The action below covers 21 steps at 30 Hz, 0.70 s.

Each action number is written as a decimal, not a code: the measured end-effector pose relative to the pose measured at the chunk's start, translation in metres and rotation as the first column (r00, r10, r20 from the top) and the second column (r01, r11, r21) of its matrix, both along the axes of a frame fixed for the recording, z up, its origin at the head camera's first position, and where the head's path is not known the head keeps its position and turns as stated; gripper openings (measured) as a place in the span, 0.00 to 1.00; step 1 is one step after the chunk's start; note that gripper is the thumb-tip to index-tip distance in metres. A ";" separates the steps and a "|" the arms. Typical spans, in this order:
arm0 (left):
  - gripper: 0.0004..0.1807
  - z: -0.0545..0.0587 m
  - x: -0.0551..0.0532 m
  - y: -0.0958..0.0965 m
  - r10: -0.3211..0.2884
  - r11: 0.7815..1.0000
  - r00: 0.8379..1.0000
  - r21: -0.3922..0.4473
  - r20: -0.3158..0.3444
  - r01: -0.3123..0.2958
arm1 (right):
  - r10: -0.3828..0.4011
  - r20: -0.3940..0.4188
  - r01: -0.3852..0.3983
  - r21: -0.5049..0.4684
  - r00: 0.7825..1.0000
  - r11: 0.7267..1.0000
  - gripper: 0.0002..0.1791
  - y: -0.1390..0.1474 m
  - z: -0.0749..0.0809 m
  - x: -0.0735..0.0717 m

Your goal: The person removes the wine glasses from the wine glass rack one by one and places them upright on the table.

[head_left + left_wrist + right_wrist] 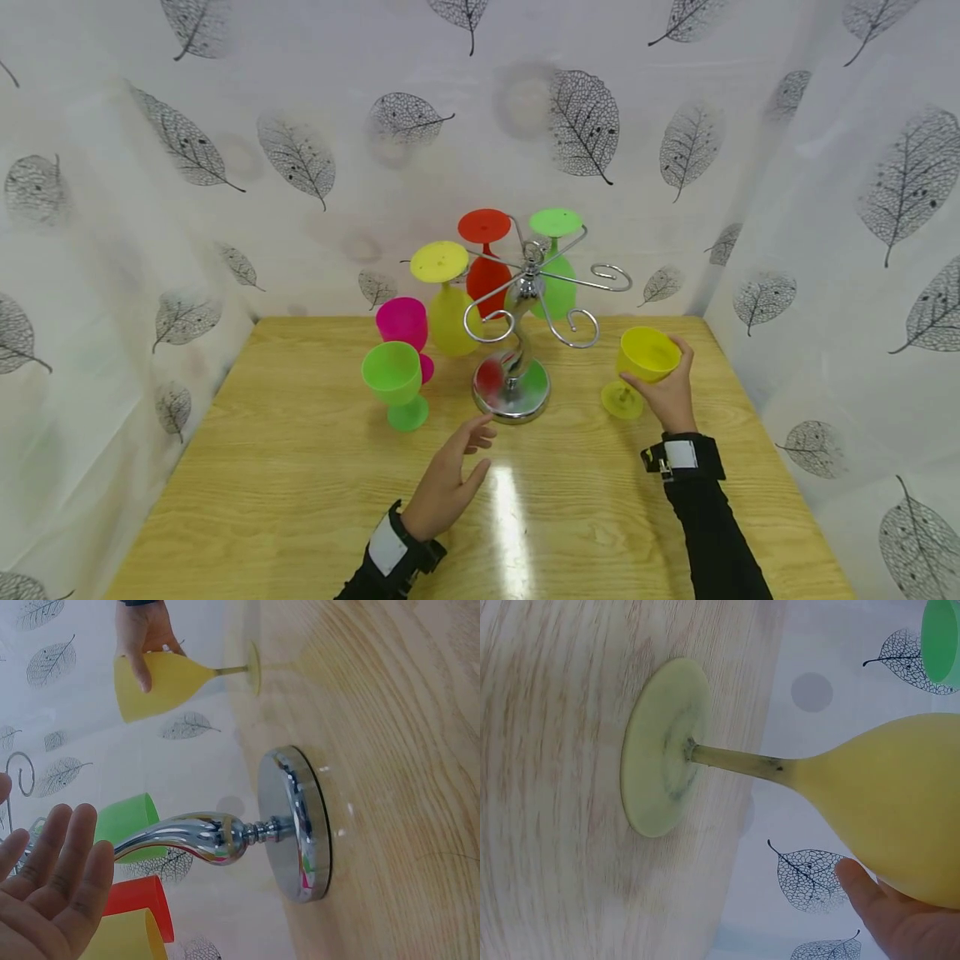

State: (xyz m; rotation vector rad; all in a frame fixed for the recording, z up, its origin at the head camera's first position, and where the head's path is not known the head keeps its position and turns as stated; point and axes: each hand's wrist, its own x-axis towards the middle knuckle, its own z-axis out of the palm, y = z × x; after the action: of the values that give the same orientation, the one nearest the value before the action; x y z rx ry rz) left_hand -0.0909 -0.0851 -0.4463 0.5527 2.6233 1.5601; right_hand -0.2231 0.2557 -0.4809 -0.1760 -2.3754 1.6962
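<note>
My right hand (670, 395) grips a yellow plastic goblet (648, 354) by its bowl, thumb on one side and fingers on the other. The goblet is mouth up, its round foot (664, 750) right at the tabletop. In the middle stands a chrome stemware rack (512, 387) with curled wire arms. Upside down from its arms hang a yellow goblet (439, 262), a red goblet (484, 226) and a green goblet (556, 222). My left hand (448, 482) holds nothing, fingers loosely extended in front of the rack's round base.
Left of the rack, a pink goblet (402, 318) and a green goblet (392, 372) stand upright, close together. The wooden table (285, 467) meets a white leaf-print curtain (315, 250) at the back and sides. Two curled arms on the rack's right carry no goblet.
</note>
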 end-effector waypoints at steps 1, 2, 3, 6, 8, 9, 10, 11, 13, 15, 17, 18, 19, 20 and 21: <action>0.32 0.000 0.000 0.000 -0.002 1.000 1.000 0.001 0.003 0.002 | 0.000 -0.001 0.000 0.000 1.000 1.000 0.56 0.000 0.000 0.000; 0.31 0.000 0.000 0.000 -0.003 1.000 1.000 0.001 0.005 0.003 | 0.001 0.000 -0.001 -0.005 1.000 1.000 0.55 0.000 0.001 -0.001; 0.31 0.000 0.001 0.000 -0.005 1.000 1.000 0.002 0.007 0.005 | 0.002 0.001 -0.002 -0.009 1.000 1.000 0.55 0.000 0.001 -0.001; 0.31 -0.001 0.001 0.001 -0.008 1.000 1.000 0.007 0.011 0.008 | 0.006 0.005 -0.006 -0.030 1.000 1.000 0.55 -0.002 0.001 -0.002; 0.32 -0.001 0.002 0.000 -0.008 1.000 1.000 0.008 0.007 0.008 | 0.006 0.010 -0.006 -0.045 1.000 0.999 0.56 -0.003 0.001 -0.003; 0.32 -0.001 0.002 0.000 -0.008 1.000 1.000 0.009 0.005 0.008 | 0.007 0.010 -0.007 -0.051 1.000 0.999 0.56 -0.003 0.001 -0.003; 0.32 -0.001 0.002 0.000 -0.009 1.000 1.000 0.010 0.003 0.009 | 0.009 0.010 -0.008 -0.058 1.000 0.998 0.56 -0.004 0.001 -0.004; 0.32 -0.001 0.002 -0.001 -0.009 1.000 1.000 0.010 0.003 0.009 | 0.008 0.011 -0.007 -0.061 1.000 0.998 0.57 -0.004 0.000 -0.005; 0.32 -0.001 0.002 -0.001 -0.011 1.000 1.000 0.013 -0.001 0.011 | 0.011 0.007 -0.011 -0.058 1.000 0.998 0.57 -0.003 0.000 -0.008; 0.31 -0.001 0.002 -0.002 -0.012 1.000 1.000 0.014 -0.001 0.012 | 0.014 -0.005 -0.014 -0.045 1.000 0.999 0.56 0.000 -0.001 -0.011; 0.31 -0.001 0.002 -0.002 -0.012 1.000 1.000 0.018 0.001 0.012 | 0.015 -0.015 -0.016 -0.028 1.000 0.999 0.56 0.003 -0.002 -0.014; 0.31 0.000 0.003 -0.002 -0.012 1.000 1.000 0.018 0.002 0.012 | 0.014 -0.021 -0.015 -0.021 1.000 1.000 0.55 0.005 -0.003 -0.016; 0.31 0.000 0.003 -0.002 -0.011 1.000 1.000 0.020 0.006 0.010 | 0.013 -0.028 -0.013 -0.018 1.000 1.000 0.55 0.007 -0.003 -0.018; 0.31 0.001 0.004 -0.003 -0.011 1.000 1.000 0.020 0.011 0.011 | 0.011 -0.030 -0.011 -0.016 0.999 1.000 0.55 0.008 -0.004 -0.019; 0.30 0.001 0.005 -0.003 -0.012 1.000 1.000 0.023 0.016 0.012 | 0.009 -0.031 -0.009 -0.019 0.999 1.000 0.56 0.009 -0.005 -0.020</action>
State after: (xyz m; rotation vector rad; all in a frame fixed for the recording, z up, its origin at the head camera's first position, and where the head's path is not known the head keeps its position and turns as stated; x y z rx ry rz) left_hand -0.0864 -0.0882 -0.4455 0.5533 2.5886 1.5862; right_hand -0.2434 0.2652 -0.4854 -0.1415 -2.3424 1.7136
